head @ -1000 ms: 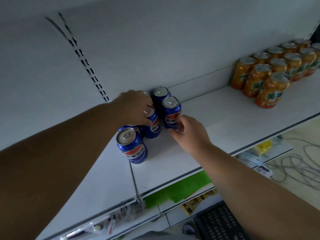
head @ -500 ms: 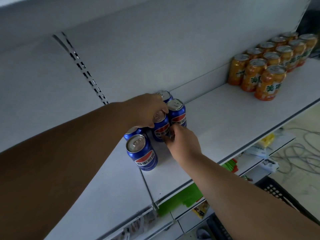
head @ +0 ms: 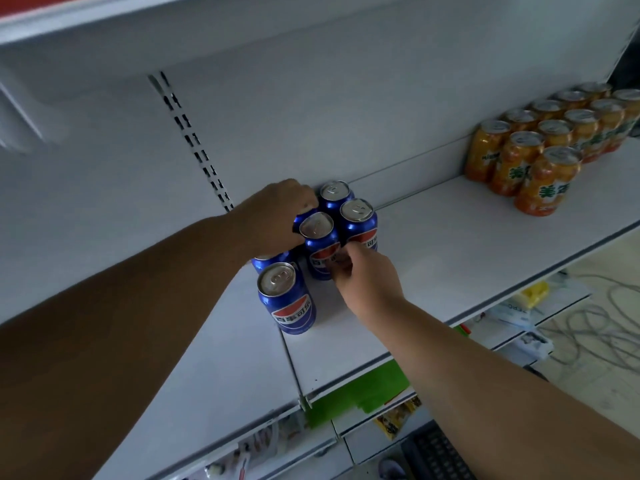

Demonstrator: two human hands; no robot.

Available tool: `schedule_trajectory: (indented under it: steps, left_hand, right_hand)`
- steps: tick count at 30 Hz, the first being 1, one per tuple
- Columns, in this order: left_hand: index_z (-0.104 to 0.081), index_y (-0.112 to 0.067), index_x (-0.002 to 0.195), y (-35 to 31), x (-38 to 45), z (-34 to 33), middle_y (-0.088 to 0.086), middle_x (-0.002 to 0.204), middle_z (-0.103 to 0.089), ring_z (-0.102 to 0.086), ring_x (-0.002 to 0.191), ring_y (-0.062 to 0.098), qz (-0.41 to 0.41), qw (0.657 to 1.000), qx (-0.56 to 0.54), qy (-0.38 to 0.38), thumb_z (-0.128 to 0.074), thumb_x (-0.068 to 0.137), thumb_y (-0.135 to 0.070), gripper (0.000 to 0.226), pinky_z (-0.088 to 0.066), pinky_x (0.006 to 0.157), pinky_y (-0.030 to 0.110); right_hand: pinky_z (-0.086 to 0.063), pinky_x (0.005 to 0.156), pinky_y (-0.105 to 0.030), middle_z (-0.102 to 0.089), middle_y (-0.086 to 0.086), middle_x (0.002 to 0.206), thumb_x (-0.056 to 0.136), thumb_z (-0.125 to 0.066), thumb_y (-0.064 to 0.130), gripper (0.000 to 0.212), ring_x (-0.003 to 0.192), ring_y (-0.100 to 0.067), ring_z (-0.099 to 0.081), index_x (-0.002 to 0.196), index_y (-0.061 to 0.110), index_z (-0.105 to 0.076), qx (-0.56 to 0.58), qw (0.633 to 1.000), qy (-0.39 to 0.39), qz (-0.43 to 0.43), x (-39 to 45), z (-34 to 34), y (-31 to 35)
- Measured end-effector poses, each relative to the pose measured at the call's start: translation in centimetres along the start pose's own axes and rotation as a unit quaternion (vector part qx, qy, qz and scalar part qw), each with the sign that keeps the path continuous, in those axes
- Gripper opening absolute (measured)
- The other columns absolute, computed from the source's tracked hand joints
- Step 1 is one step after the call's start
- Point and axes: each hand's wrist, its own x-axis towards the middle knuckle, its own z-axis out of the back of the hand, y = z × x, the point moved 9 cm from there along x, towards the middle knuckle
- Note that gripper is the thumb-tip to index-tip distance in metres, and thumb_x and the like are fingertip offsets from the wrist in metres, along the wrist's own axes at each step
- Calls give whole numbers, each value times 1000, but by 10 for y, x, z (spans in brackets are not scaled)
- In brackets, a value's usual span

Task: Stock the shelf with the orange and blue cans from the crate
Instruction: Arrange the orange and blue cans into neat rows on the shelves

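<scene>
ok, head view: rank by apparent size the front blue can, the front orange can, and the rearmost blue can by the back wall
1. front blue can
2. front orange can, close to it, so unsure
3. rearmost blue can, partly hidden
Distance from the camera skews all three.

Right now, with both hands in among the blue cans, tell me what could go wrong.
The right hand pinches the middle blue can, packed tight against its neighbours; a nudge could topple them. The front blue can stands alone beside the left forearm, which might knock it off the shelf.

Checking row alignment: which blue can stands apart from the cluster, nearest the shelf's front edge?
The front blue can, alone ahead of the cluster that both hands are touching.
</scene>
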Motion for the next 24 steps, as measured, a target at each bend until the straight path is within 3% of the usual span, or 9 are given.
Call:
schedule_trajectory:
  steps: [3, 6, 10, 13, 15, 18, 20, 24]
  left_hand:
    - [-59, -24, 126, 28, -28, 0, -1, 114, -56, -55, 103, 19, 46, 999, -1, 13, -69, 85, -22, 43, -49, 90, 40]
    - [-63, -24, 125, 39, -48, -4, -1, 116, -60, -54, 102, 14, 64, 997, -14, 40, -64, 92, -20, 33, -41, 85, 26]
    - [-60, -15, 129, 33, -56, 0, 5, 121, -59, -51, 103, 15, 47, 997, -40, 51, -63, 85, 0, 47, -32, 80, 19]
    - [-56, -19, 134, 36, -55, -2, 3, 127, -57, -50, 118, 19, 27, 998, -40, 47, -69, 80, -3, 58, -33, 92, 20]
    - [-62, -24, 122, 38, -56, -3, -3, 110, -59, -56, 109, 20, 9, 998, -53, 20, -70, 77, -5, 49, -40, 88, 27]
    - [-63, -28, 105, 43, -69, 3, -6, 96, -54, -56, 91, 18, 13, 994, -85, -68, -71, 76, -10, 34, -44, 74, 31]
    - [-64, -23, 112, 44, -81, 1, -2, 106, -56, -53, 96, 17, 27, 989, -94, -109, -72, 78, -10, 38, -45, 79, 32]
    - [-60, -21, 124, 40, -91, -11, 0, 124, -56, -50, 113, 20, 37, 989, -86, -111, -71, 81, -9, 45, -41, 90, 30]
  right_hand:
    - [-49, 64, -25, -65, 10, 87, 94, -57, 26, 4, 76, -7, -60, 94, 22, -59, 37, 997, 4, 65, -12, 6, 17]
    - [-48, 66, -22, -62, 9, 91, 95, -52, 27, 9, 79, -3, -58, 100, 22, -58, 68, 992, 20, 101, -24, 1, 31]
    - [-46, 82, -20, -55, 10, 110, 89, -56, 37, 35, 99, -5, -53, 121, 23, -49, 107, 983, 45, 139, -43, -14, 46]
    - [-45, 90, -23, -52, 9, 121, 79, -60, 53, 60, 110, -7, -50, 128, 23, -44, 95, 987, 12, 131, -49, -21, 50]
    - [-43, 89, -20, -49, 14, 119, 71, -66, 57, 70, 109, -6, -48, 128, 25, -43, 92, 990, -21, 108, -51, -21, 53]
    - [-43, 87, -19, -46, 20, 113, 67, -77, 52, 68, 104, -2, -48, 123, 32, -45, 82, 993, -23, 78, -50, -27, 55]
    - [-44, 86, -22, -47, 20, 108, 67, -80, 49, 63, 101, -4, -50, 119, 31, -48, 60, 996, -18, 61, -50, -32, 54]
    - [-39, 80, -18, -51, 19, 103, 71, -78, 45, 54, 95, -3, -52, 115, 28, -53, 51, 998, -16, 47, -52, -32, 53]
